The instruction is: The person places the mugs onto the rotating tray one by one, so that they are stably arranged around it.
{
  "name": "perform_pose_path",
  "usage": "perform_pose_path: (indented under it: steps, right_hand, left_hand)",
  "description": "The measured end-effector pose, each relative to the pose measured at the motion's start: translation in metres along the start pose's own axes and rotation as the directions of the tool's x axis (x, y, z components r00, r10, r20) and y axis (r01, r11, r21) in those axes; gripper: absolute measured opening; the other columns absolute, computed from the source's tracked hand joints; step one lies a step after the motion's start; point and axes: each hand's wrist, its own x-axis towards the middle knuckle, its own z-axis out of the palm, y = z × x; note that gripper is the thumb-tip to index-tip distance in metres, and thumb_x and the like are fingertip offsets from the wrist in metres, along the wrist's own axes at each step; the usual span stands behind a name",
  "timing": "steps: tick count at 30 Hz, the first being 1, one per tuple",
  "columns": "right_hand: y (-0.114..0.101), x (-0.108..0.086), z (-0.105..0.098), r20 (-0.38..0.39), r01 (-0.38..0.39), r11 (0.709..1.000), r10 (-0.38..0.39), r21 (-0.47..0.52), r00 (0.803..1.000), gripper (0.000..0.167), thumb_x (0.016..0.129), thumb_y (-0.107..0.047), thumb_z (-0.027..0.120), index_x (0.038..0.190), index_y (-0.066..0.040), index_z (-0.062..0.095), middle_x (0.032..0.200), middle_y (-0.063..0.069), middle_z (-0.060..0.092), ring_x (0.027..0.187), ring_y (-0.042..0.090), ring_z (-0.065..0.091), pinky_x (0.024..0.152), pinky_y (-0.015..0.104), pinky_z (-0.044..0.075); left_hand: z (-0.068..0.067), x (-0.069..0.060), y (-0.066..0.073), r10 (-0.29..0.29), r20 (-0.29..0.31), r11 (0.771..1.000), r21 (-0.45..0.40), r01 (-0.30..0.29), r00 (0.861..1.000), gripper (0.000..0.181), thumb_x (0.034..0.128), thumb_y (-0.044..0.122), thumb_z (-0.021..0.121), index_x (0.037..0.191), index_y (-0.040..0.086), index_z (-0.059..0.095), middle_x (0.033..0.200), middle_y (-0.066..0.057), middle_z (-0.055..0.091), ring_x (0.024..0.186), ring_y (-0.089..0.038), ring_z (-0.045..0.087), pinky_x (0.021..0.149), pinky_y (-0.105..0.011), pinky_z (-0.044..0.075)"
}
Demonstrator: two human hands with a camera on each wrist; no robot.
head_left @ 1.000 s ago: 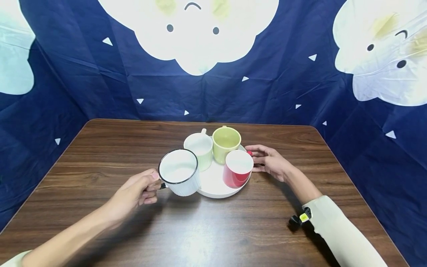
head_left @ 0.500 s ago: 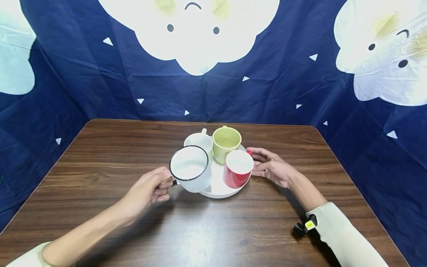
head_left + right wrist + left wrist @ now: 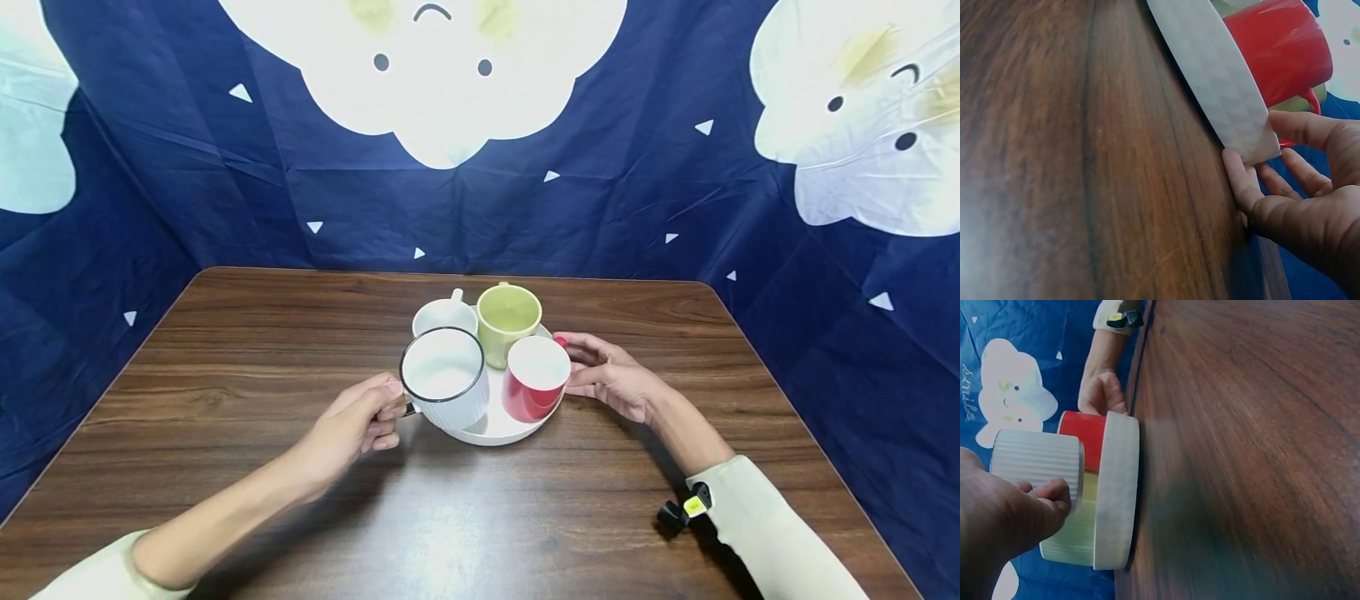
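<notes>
A white mug with a black rim [image 3: 450, 408] is gripped at its black handle by my left hand [image 3: 360, 421], over the front left of the round white tray [image 3: 498, 437]. In the left wrist view, the ribbed white mug [image 3: 1035, 459] hangs just above the tray's wall [image 3: 1116, 500]. On the tray stand a red mug [image 3: 528, 400], a yellow-green mug [image 3: 498, 337] and a pale green mug [image 3: 435, 317], partly hidden by the white one. My right hand [image 3: 615, 383] touches the tray's right edge beside the red mug's handle, its fingers [image 3: 1300, 128] spread along the wall.
The tray rests on a dark wooden table [image 3: 262, 358]. Behind the table hangs a blue cloth [image 3: 360, 208] printed with white clouds. A small black device with a yellow label [image 3: 694, 505] sits at the right sleeve.
My left hand has carried the white mug to the right, from beside the tray to over its front left. The right hand has shifted only slightly; the tray and other mugs stay put.
</notes>
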Motion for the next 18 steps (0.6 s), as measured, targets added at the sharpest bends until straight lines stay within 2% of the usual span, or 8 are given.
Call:
perform_pose_path:
  steps: [9, 13, 18]
  right_hand:
    - [-0.003, 0.004, 0.001, -0.008, -0.027, 0.999, 0.027, -0.02, 1.0, 0.085, 0.094, 0.019, 0.061, 0.172, 0.002, 0.033, 0.147, 0.002, 0.059, 0.123, 0.014, 0.07, 0.102, 0.035, 0.066]
    - [-0.003, 0.004, 0.002, -0.003, -0.027, 1.0, 0.027, -0.016, 1.0, 0.085, 0.094, 0.02, 0.06, 0.172, 0.001, 0.033, 0.146, 0.001, 0.059, 0.123, 0.014, 0.069, 0.103, 0.036, 0.066]
    - [-0.003, 0.005, 0.002, -0.005, -0.029, 0.999, 0.029, -0.018, 1.0, 0.086, 0.094, 0.02, 0.06, 0.173, 0.001, 0.033, 0.146, 0.0, 0.059, 0.125, 0.014, 0.068, 0.103, 0.036, 0.066]
  left_hand:
    - [0.008, 0.005, 0.0, -0.018, 0.008, 1.0, 0.015, 0.018, 1.0, 0.03, 0.1157, 0.019, 0.043, 0.086, 0.014, 0.038, 0.087, 0.002, 0.036, 0.076, -0.011, 0.034, 0.068, -0.022, 0.04]
    - [0.013, 0.007, 0.001, -0.044, -0.008, 0.999, 0.022, 0.045, 0.999, 0.03, 0.1162, 0.022, 0.045, 0.087, 0.015, 0.04, 0.088, 0.002, 0.037, 0.078, -0.01, 0.037, 0.071, -0.022, 0.045]
    - [0.017, 0.009, -0.002, -0.014, 0.007, 0.999, 0.032, 0.014, 1.0, 0.029, 0.1171, 0.02, 0.046, 0.09, 0.01, 0.046, 0.087, 0.0, 0.043, 0.075, -0.01, 0.041, 0.068, -0.021, 0.044]
